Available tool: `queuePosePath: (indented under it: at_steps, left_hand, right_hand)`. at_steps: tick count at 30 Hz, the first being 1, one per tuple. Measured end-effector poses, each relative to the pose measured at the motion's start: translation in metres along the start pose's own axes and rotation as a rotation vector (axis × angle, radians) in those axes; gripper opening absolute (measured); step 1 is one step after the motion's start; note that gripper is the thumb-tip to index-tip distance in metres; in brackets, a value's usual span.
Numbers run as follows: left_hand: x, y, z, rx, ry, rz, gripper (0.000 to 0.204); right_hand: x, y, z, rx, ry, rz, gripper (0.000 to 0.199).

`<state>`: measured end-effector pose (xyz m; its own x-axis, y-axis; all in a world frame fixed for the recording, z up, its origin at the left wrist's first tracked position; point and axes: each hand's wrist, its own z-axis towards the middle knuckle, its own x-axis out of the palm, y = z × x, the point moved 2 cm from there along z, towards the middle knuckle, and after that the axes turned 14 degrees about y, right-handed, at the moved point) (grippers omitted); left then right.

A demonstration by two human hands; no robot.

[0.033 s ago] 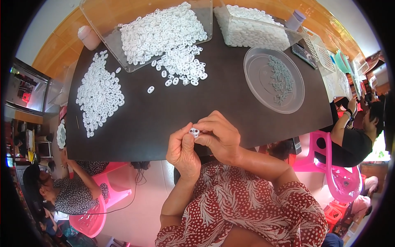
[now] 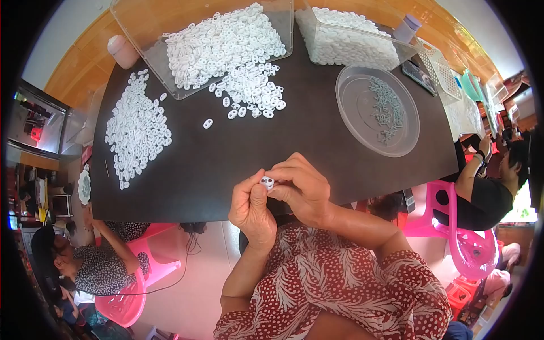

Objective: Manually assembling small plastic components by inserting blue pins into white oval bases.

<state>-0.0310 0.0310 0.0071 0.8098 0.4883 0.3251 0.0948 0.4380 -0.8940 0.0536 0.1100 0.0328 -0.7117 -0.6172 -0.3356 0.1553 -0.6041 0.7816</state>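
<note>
My left hand and my right hand meet over the table's near edge. Between their fingertips they pinch a small white plastic piece with two dark holes in its face. Fingers cover its sides, and anything else held there is hidden. Beyond the hands, a loose heap of white oval two-holed pieces lies before a clear bin. Another spread of the same pieces is at the left. To the right, small grey-green parts rest in a round clear lid-like tray.
Two clear bins hold many white pieces at the table's back. A pink-capped bottle, a purple-lidded cup and a phone stand or lie near them. People sit at left and right on pink chairs.
</note>
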Motion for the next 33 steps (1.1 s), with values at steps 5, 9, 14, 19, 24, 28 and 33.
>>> queuePosePath:
  at_steps: [5, 9, 14, 19, 24, 28, 33]
  left_hand:
    - [-0.001, -0.004, -0.002, 0.003, -0.012, -0.010, 0.022]
    - [-0.002, -0.010, -0.004, 0.014, -0.004, 0.024, 0.022]
    - [0.000, -0.010, -0.006, 0.047, 0.007, 0.023, 0.022]
    - [0.006, -0.011, -0.009, 0.060, -0.011, -0.072, 0.022]
    - [0.007, -0.010, -0.013, 0.079, -0.004, -0.061, 0.023]
    - [0.008, -0.007, -0.016, 0.117, -0.018, -0.013, 0.021]
    - [0.010, -0.008, -0.014, 0.132, -0.044, 0.061, 0.020]
  right_hand:
    - [0.003, 0.005, 0.004, -0.003, 0.030, -0.027, 0.028]
    - [0.004, 0.013, 0.004, -0.006, 0.025, -0.021, 0.030]
    - [0.005, 0.009, 0.000, -0.070, 0.017, -0.116, 0.036]
    - [0.010, 0.010, -0.002, -0.176, -0.043, -0.198, 0.030]
    - [0.014, 0.013, -0.003, -0.188, -0.084, -0.170, 0.026]
    - [0.014, 0.010, -0.005, -0.237, -0.049, -0.174, 0.025]
    - [0.017, 0.008, -0.004, -0.245, -0.053, -0.184, 0.023]
